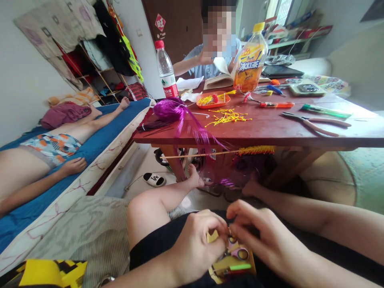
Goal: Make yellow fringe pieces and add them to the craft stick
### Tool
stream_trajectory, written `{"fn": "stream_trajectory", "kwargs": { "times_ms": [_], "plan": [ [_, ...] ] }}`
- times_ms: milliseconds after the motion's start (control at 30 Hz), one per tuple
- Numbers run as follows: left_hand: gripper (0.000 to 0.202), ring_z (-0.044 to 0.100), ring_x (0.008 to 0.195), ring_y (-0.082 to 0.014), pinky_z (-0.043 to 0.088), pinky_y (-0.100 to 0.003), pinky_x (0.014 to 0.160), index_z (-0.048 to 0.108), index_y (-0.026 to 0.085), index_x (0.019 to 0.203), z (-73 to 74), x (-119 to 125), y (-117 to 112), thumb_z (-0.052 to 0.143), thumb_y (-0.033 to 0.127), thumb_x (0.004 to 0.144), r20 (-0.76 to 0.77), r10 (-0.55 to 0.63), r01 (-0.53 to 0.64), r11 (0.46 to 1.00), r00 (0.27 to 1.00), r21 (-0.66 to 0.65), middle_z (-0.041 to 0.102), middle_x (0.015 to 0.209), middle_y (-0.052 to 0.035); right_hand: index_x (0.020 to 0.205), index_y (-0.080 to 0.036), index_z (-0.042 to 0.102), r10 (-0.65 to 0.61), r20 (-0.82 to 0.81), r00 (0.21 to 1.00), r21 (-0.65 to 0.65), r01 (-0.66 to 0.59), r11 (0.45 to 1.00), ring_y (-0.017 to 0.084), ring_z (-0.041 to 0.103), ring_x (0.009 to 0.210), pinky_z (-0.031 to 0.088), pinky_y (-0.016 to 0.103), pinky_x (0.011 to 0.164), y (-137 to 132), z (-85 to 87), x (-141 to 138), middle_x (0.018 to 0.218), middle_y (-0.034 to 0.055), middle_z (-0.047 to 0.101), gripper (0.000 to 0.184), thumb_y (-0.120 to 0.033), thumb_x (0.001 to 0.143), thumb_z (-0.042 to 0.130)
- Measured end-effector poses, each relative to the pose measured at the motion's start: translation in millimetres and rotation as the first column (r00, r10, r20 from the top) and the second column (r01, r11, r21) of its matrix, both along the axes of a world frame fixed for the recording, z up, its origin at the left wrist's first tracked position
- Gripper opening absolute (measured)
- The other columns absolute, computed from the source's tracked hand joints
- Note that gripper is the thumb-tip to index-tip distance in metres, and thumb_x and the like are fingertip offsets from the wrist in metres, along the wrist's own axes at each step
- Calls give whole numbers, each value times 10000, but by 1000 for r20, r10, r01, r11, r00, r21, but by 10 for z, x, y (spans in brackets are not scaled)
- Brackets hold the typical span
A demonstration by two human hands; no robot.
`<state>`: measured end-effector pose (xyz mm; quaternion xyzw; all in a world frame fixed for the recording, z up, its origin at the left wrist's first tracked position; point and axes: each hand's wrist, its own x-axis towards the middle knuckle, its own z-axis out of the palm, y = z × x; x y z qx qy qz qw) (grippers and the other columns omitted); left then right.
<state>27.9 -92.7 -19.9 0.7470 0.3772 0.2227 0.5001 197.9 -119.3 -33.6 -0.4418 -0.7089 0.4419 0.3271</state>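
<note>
Above my lap, my left hand [204, 238] and my right hand [264, 230] almost meet at the fingertips. Both are closed in a pinch; whatever they hold is too small or hidden to make out. Just beneath them is a yellow surface [220, 264], possibly a shallow tray or board, partly covered by my hands. Pink-handled scissors [242, 253] lie on it, beside a tool with a bright green end [240, 267].
On the red table [168, 134] are purple strands [171, 110], yellow stems [228, 117], an orange tray [211, 105], pliers [315, 122] and two bottles. A stick with yellow tufts [256, 150] juts below its edge. One person sits opposite with a book [222, 81]; another lies on the bed [111, 116].
</note>
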Motion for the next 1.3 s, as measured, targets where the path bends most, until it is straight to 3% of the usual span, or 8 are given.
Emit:
{"fn": "stream_trajectory", "kwargs": {
  "times_ms": [167,267,433,700,867,1000,1067,1300],
  "plan": [
    [139,386,478,-60,309,-195,533,529,126,549,-85,48,-3,655,183,542,87,353,-118,520,931,-846,464,487,41,987,-82,577,12,448,894,754,-386,531,165,621,652,360,366,983,-66,52,123,737,89,654,342,-56,889,251],
    [156,425,510,-74,325,-206,552,534,126,559,-69,71,-36,666,208,551,119,370,-107,535,921,-838,494,537,21,1016,-105,570,10,368,930,742,-300,599,164,619,626,411,359,933,-78,17,98,705,71,647,371,-108,914,213],
    [139,480,679,-128,390,-246,624,531,144,571,-46,53,-140,547,122,708,126,127,-140,985,984,100,560,752,-44,752,-182,525,-79,-65,995,-67,75,995,127,554,519,474,228,513,-76,-31,-46,596,5,576,276,-353,908,375],
    [142,470,681,-155,410,-297,640,571,104,738,-92,-84,-84,446,43,767,-176,-187,245,463,966,852,627,790,-83,717,-160,490,-244,-461,853,-664,-149,733,78,443,312,304,147,315,16,-83,-101,438,-17,538,350,-502,730,561],
    [97,474,599,-118,369,-239,569,552,143,614,3,8,-54,527,143,707,55,54,-46,988,997,-144,588,645,-31,865,-176,529,-17,9,1000,141,15,990,153,610,573,532,302,640,-71,76,29,668,33,631,135,-249,873,416],
    [146,379,452,-59,293,-195,506,523,132,530,-58,69,-50,659,183,529,103,375,-108,500,921,-859,451,467,43,1005,-142,585,-29,413,910,768,-332,548,162,649,677,327,384,1014,-137,105,121,750,68,677,321,-51,861,313],
    [176,387,451,-52,299,-192,521,525,126,522,-91,78,-58,690,178,490,125,433,-72,410,892,-909,472,477,38,991,-142,597,-86,412,907,795,-311,520,167,648,716,283,376,1038,-159,47,126,757,75,678,361,-56,876,266],
    [146,502,722,-136,395,-251,664,541,142,560,-61,55,-159,584,163,698,156,179,-156,977,971,-144,527,772,-39,808,-185,558,-54,-3,999,72,54,996,118,551,534,495,259,623,-126,-75,-45,628,2,581,256,-306,920,362]
  ]
}}
